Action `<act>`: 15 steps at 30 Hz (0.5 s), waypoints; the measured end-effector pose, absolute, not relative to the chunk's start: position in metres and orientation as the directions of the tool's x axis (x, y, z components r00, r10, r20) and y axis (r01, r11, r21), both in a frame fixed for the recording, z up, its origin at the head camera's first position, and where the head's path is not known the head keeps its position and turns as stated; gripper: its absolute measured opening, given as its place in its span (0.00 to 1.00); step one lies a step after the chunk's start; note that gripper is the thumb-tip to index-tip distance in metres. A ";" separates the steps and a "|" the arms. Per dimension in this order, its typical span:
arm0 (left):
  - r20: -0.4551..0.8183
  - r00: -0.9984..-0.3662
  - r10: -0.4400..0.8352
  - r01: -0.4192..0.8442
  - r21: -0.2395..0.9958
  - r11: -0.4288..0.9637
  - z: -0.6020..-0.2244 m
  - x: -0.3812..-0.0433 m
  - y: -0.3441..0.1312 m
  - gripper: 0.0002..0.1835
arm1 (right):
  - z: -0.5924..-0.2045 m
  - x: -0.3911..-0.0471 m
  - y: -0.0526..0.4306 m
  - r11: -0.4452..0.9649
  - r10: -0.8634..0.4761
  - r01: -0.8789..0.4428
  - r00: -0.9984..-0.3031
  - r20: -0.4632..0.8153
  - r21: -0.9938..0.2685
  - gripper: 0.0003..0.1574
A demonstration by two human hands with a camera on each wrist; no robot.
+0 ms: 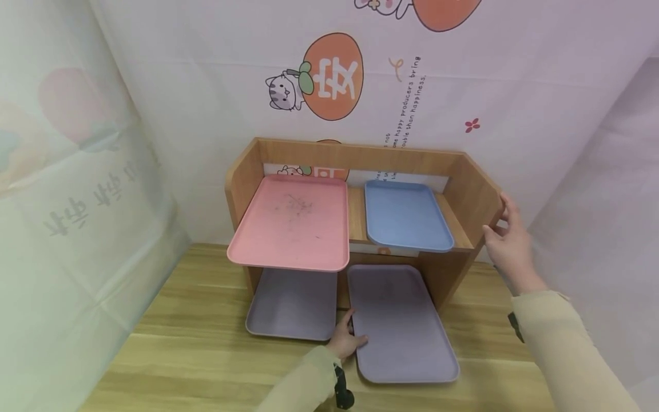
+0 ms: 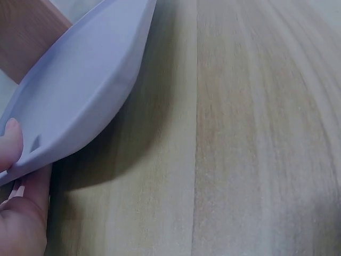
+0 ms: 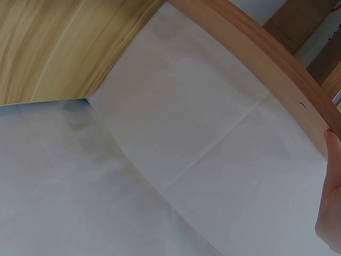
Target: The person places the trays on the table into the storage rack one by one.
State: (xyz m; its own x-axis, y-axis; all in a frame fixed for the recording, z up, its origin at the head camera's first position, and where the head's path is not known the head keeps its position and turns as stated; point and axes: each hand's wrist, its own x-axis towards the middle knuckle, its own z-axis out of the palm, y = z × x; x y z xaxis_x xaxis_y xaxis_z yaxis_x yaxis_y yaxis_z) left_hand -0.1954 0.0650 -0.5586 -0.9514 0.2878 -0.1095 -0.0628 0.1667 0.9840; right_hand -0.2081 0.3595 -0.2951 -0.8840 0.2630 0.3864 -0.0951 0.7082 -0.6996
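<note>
My left hand (image 1: 344,341) pinches the left edge of a purple tray (image 1: 404,329), thumb on top and fingers beneath. In the left wrist view this tray (image 2: 88,74) tilts above the tabletop, casting a shadow. Its far part lies in the lower right bay of a wooden two-tier shelf (image 1: 476,197), while the near part sticks out in front. My right hand (image 1: 512,252) grips the front edge of the shelf's right side panel; the right wrist view catches only part of that hand (image 3: 331,197).
A pink tray (image 1: 296,223) and a smaller blue tray (image 1: 407,214) lie on the upper tier, both jutting past its front. Another purple tray (image 1: 293,306) sits in the lower left bay. The wood-grain table (image 1: 195,326) meets printed cloth walls (image 1: 206,86).
</note>
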 end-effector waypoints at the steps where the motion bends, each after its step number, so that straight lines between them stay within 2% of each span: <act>1: -0.110 -0.953 0.283 -0.064 0.984 0.164 -0.558 -0.196 0.065 0.44 | -0.295 -0.208 0.359 0.708 0.261 -0.099 -0.883 0.389 -0.699 0.50; 8: -0.124 -0.936 0.328 -0.079 0.986 0.147 -0.555 -0.194 0.060 0.47 | -0.295 -0.207 0.359 0.692 0.260 -0.119 -0.879 0.399 -0.712 0.50; 15: -0.166 -0.906 0.389 -0.150 0.986 0.071 -0.561 -0.191 0.057 0.51 | -0.295 -0.206 0.358 0.699 0.254 -0.113 -0.884 0.392 -0.706 0.50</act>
State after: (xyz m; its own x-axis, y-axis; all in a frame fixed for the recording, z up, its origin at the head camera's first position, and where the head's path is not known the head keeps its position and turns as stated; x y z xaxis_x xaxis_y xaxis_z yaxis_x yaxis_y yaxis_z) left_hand -0.1911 0.0566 -0.5608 -0.9063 0.3887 -0.1661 -0.1504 0.0707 0.9861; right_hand -0.2064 0.3585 -0.2947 -0.8842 0.2535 0.3923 -0.1128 0.6991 -0.7060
